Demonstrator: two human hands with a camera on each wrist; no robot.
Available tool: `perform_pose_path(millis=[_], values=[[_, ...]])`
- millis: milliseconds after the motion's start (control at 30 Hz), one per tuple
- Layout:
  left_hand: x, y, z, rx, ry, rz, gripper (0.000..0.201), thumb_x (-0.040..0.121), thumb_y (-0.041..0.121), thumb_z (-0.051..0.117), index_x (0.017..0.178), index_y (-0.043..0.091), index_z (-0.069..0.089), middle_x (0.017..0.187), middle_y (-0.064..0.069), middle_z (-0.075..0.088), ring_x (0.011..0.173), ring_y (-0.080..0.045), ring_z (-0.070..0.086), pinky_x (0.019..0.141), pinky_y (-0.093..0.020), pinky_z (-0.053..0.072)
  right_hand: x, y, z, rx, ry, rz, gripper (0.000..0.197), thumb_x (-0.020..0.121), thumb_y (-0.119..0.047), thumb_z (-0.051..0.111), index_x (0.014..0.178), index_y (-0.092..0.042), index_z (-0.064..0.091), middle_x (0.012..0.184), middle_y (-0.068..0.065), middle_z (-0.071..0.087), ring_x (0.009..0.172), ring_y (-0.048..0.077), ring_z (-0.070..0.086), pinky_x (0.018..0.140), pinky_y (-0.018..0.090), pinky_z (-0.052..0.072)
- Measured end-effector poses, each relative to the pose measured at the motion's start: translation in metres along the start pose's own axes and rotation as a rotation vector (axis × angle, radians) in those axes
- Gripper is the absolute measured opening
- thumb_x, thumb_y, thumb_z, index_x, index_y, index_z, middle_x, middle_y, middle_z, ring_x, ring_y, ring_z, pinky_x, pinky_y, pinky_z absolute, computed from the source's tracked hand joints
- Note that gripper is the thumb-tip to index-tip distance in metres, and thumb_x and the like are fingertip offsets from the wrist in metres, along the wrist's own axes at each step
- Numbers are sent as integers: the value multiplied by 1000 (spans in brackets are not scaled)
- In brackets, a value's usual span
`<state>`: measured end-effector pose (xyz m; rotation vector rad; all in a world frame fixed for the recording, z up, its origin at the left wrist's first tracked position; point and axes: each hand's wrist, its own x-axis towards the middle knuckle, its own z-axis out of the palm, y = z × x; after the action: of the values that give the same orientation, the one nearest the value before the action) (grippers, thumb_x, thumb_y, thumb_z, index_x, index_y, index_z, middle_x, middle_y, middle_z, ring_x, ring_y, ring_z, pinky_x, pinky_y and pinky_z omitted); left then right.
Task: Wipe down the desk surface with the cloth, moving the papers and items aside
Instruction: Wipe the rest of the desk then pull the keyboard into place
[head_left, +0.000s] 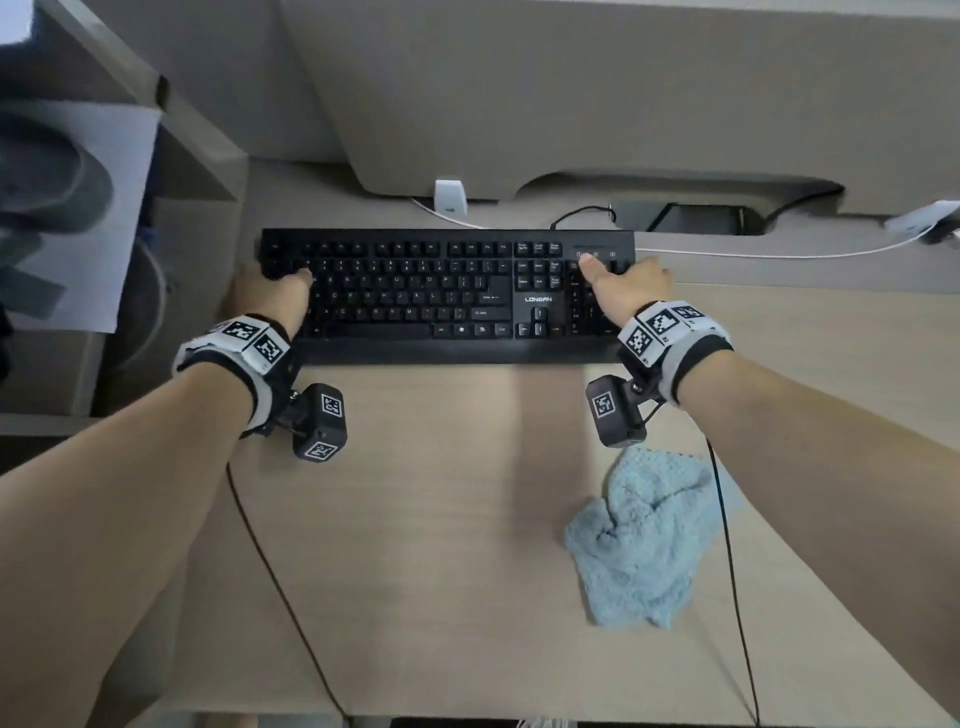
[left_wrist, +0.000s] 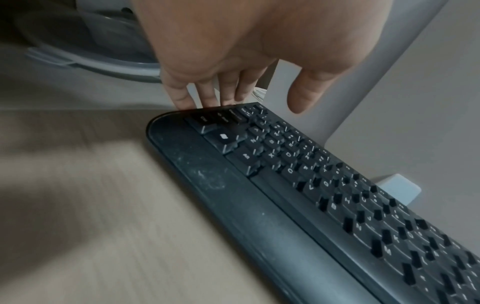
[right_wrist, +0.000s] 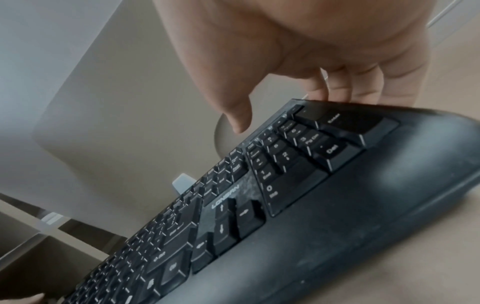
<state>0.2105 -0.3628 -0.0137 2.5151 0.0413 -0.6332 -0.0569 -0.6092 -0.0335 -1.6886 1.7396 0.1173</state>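
Note:
A black keyboard lies across the back of the beige desk. My left hand holds its left end. In the left wrist view the fingers hook down behind that end while the thumb hovers over the keys. My right hand holds the right end by the number pad. Its fingers wrap behind the edge of the keyboard, and the thumb sits just above the top row. A crumpled light blue cloth lies on the desk under my right forearm, held by neither hand.
A white sheet of paper with a grey round object on it sits left of the desk. Behind the keyboard are a small white block, a white cable and a black cable. Thin black cords trail from the wrist cameras.

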Motion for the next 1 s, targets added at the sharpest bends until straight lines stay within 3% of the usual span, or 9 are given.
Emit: perform_pose_path(millis=[100, 233, 400, 567, 633, 733, 800, 900, 1000], values=[[6, 4, -1, -14, -9, 16, 60, 70, 49, 61, 121, 19, 60, 120, -7, 65, 109, -33, 61, 95, -34, 44, 3, -4, 10, -5, 0, 19, 98, 82, -70, 56, 145, 1, 33, 147, 19, 40, 136, 33, 40, 109, 42, 34], [16, 2, 5, -38, -13, 32, 49, 81, 36, 63, 125, 14, 58, 123, -8, 63, 113, -31, 59, 87, -29, 40, 2, -6, 15, -13, -16, 47, 97, 83, -69, 56, 147, -1, 30, 150, 16, 35, 133, 34, 44, 108, 43, 36], [24, -4, 11, -14, -37, 36, 54, 77, 40, 63, 126, 18, 57, 123, -6, 63, 112, -30, 60, 91, -35, 44, 3, -7, 17, -63, -4, 22, 88, 83, -69, 56, 138, -1, 42, 139, 16, 44, 125, 34, 49, 104, 44, 40], [23, -4, 17, 56, -29, 33, 51, 88, 31, 62, 133, 11, 48, 132, -10, 56, 120, -30, 54, 90, -28, 37, -1, -3, 17, -86, -13, -16, 84, 86, -64, 56, 139, -1, 39, 139, 15, 41, 126, 33, 47, 104, 44, 39], [21, -2, 17, 96, -26, 49, 57, 84, 38, 62, 132, 11, 48, 133, -11, 56, 121, -32, 54, 99, -33, 40, -2, -1, 13, -100, -20, -40, 79, 87, -63, 56, 135, -1, 43, 135, 15, 44, 122, 32, 50, 102, 43, 41], [7, 1, 19, 181, 0, 104, 70, 71, 52, 56, 130, 15, 48, 134, -12, 54, 123, -36, 50, 105, -49, 41, -10, 7, 5, -107, -42, -72, 71, 88, -61, 56, 127, -2, 50, 130, 15, 52, 115, 33, 55, 91, 39, 45], [-15, 6, 28, 195, -4, 183, 64, 81, 45, 58, 135, 14, 46, 140, -13, 46, 131, -35, 41, 110, -47, 35, -20, 19, -4, -101, -53, -86, 69, 89, -58, 57, 129, -3, 49, 132, 15, 52, 116, 33, 54, 88, 37, 44], [-61, 15, 48, 174, -54, 374, 44, 88, 35, 60, 124, 12, 56, 127, -12, 56, 123, -31, 48, 105, -38, 39, -36, 44, -18, -141, -83, -106, 67, 91, -57, 55, 133, -5, 47, 133, 14, 50, 120, 33, 53, 92, 37, 43], [-111, 18, 69, 214, -275, 446, 25, 90, 35, 59, 108, 19, 64, 100, 0, 68, 107, -21, 59, 95, -28, 43, -50, 76, -33, -242, -125, -138, 54, 91, -57, 52, 111, -7, 56, 110, 14, 58, 98, 31, 57, 77, 32, 43]])
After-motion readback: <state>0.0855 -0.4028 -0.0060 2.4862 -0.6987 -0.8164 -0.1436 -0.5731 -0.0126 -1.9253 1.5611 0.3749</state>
